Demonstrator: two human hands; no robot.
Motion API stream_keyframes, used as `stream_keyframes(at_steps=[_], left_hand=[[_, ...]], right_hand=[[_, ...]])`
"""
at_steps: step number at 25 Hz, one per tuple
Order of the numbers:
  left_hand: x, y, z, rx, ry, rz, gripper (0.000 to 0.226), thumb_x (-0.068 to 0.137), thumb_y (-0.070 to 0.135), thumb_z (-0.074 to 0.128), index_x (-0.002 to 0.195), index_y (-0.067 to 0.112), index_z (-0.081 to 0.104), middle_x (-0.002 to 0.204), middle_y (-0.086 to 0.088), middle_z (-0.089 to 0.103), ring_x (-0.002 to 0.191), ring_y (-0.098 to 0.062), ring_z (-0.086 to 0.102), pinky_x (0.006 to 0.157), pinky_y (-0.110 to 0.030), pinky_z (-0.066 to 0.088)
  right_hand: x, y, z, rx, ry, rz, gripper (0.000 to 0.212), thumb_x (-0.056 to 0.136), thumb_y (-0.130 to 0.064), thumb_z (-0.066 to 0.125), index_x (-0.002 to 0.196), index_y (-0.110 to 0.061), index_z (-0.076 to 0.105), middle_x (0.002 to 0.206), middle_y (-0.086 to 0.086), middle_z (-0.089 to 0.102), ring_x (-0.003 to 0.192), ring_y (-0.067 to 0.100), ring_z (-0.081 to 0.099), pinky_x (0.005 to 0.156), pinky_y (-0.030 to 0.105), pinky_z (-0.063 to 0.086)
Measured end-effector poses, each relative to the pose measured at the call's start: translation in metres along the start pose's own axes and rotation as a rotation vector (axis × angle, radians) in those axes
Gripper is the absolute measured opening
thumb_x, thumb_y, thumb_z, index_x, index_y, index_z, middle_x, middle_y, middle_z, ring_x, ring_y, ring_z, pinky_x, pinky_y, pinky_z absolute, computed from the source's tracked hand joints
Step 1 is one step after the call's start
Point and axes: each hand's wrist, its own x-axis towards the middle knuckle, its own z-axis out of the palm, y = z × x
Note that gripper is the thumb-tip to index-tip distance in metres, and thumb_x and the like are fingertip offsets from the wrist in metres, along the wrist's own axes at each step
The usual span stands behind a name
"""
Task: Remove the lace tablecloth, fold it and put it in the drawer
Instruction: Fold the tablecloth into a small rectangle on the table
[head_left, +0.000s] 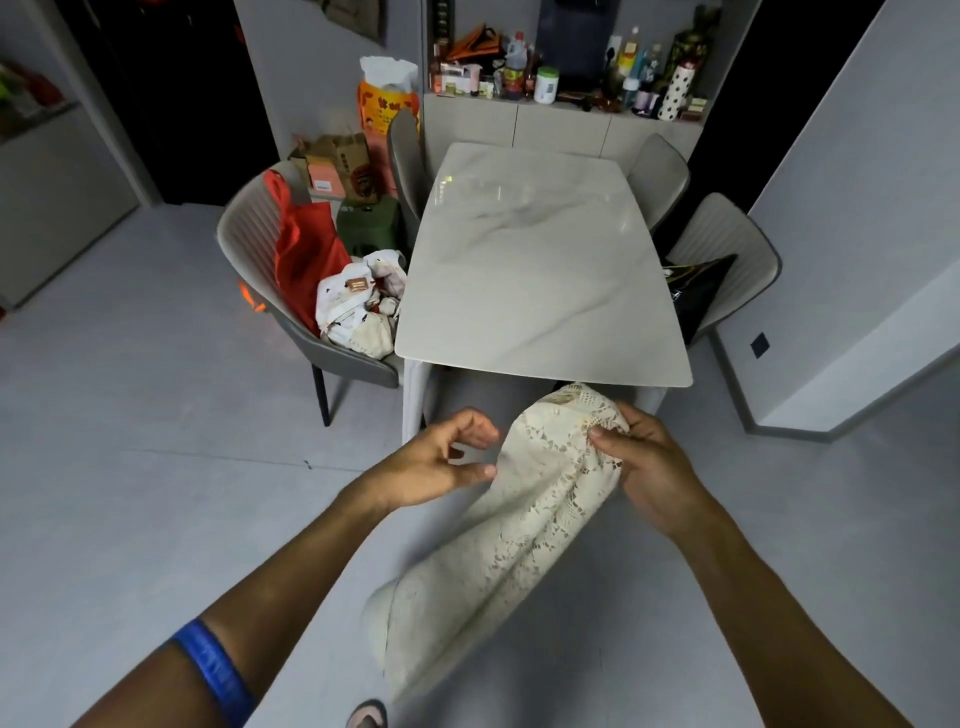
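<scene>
I am looking down at the lace tablecloth (524, 525), which is off the table and hanging in the air in front of me, bunched into a long folded bundle running from about one o'clock down toward seven o'clock of the view's centre. My right hand (649, 467) is grasping its upper end: the thumb and fingers are curling round the gathered lace edge at roughly five o'clock from the table's middle. My left hand (441, 462) is sitting at nine o'clock of that gripped end, just beside the cloth; its fingers are loosely bent and spread, the thumb tip is lying right at the cloth's edge, and I cannot tell whether it is touching. It is holding nothing that I can see. A blue wristband (215, 670) is circling the left forearm near the bottom edge.

The marble table (540, 270) is standing bare at twelve o'clock of my hands. At its nine o'clock a grey chair (254, 228) is carrying a red bag (306, 249) and a heap of pale cloth (358, 306). At three o'clock another chair (737, 244) is holding a dark cushion (696, 291). Beyond the table's far end a cabinet top (566, 104) is crowded with bottles and jars.
</scene>
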Motion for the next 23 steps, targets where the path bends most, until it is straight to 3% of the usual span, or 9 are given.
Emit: stream_keyframes(at_steps=[3,5,8,10,13,16,18,20,23], left_hand=[[0.013,0.011,0.021,-0.041,-0.071,-0.043,0.053,0.081,0.015,0.079,0.119,0.042,0.055,0.115,0.021,0.067,0.111,0.008,0.056,0.092,-0.016,0.046],[0.019,0.009,0.036,-0.131,-0.131,-0.059,0.042,0.082,0.007,0.076,0.109,0.036,0.064,0.1,0.024,0.074,0.097,0.011,0.064,0.079,-0.008,0.048],[0.02,-0.001,0.054,-0.2,-0.124,-0.057,0.024,0.085,0.003,0.072,0.097,0.024,0.074,0.09,0.02,0.076,0.088,0.005,0.069,0.074,-0.009,0.05],[0.019,-0.006,0.058,-0.254,-0.075,-0.048,0.019,0.085,0.004,0.072,0.095,0.02,0.076,0.09,0.015,0.077,0.087,0.001,0.07,0.073,-0.012,0.051],[0.019,-0.008,0.057,-0.238,-0.063,-0.044,0.011,0.083,0.013,0.076,0.093,0.017,0.078,0.093,0.008,0.078,0.087,-0.008,0.073,0.073,-0.02,0.053],[0.021,-0.001,0.054,-0.238,-0.037,0.001,0.017,0.079,0.014,0.08,0.096,0.014,0.078,0.097,0.003,0.079,0.09,-0.014,0.074,0.076,-0.023,0.057],[0.02,-0.003,0.042,-0.153,-0.062,0.02,0.017,0.075,0.011,0.083,0.091,0.014,0.078,0.091,0.006,0.079,0.085,-0.01,0.073,0.072,-0.022,0.056],[0.013,-0.019,0.025,0.086,-0.119,-0.045,0.01,0.075,0.013,0.084,0.074,0.018,0.075,0.072,0.015,0.072,0.07,-0.005,0.066,0.064,-0.025,0.05],[-0.007,-0.061,0.015,0.383,-0.005,-0.21,0.038,0.082,0.025,0.076,0.05,0.031,0.058,0.046,0.019,0.049,0.049,0.0,0.047,0.055,-0.025,0.036]], right_hand=[[0.0,-0.004,0.01,0.068,-0.041,0.082,0.041,0.077,0.0,0.056,0.115,-0.005,0.07,0.113,0.019,0.07,0.107,0.032,0.066,0.094,0.042,0.051],[0.0,-0.006,0.012,0.076,-0.031,0.137,0.046,0.074,0.0,0.053,0.118,0.001,0.066,0.118,0.027,0.065,0.112,0.039,0.061,0.099,0.046,0.047],[-0.007,-0.014,-0.001,0.09,0.019,0.202,0.053,0.074,-0.002,0.051,0.125,0.009,0.058,0.127,0.034,0.056,0.118,0.046,0.053,0.102,0.048,0.042],[-0.013,-0.027,-0.014,-0.073,0.026,0.209,0.039,0.083,-0.004,0.054,0.12,-0.001,0.065,0.123,0.029,0.063,0.113,0.041,0.06,0.094,0.043,0.048],[-0.013,-0.039,-0.022,-0.594,0.01,0.098,0.015,0.09,-0.018,0.065,0.097,-0.026,0.076,0.094,-0.001,0.078,0.088,0.012,0.072,0.07,0.017,0.053],[-0.009,-0.037,-0.022,-0.596,0.142,-0.039,0.014,0.091,-0.016,0.066,0.085,-0.021,0.077,0.078,0.003,0.071,0.072,0.016,0.063,0.064,0.02,0.046],[-0.009,-0.036,-0.028,-0.531,0.197,-0.074,0.017,0.092,-0.012,0.063,0.081,-0.017,0.075,0.076,0.011,0.064,0.072,0.018,0.056,0.067,0.027,0.044],[-0.012,-0.038,-0.038,-0.52,0.244,-0.098,0.02,0.092,-0.011,0.061,0.075,-0.004,0.067,0.072,0.013,0.059,0.069,0.02,0.052,0.067,0.029,0.042],[-0.014,-0.047,-0.055,-0.42,0.283,-0.161,0.027,0.094,-0.007,0.056,0.069,-0.006,0.065,0.066,0.006,0.06,0.065,0.016,0.055,0.064,0.025,0.046]])
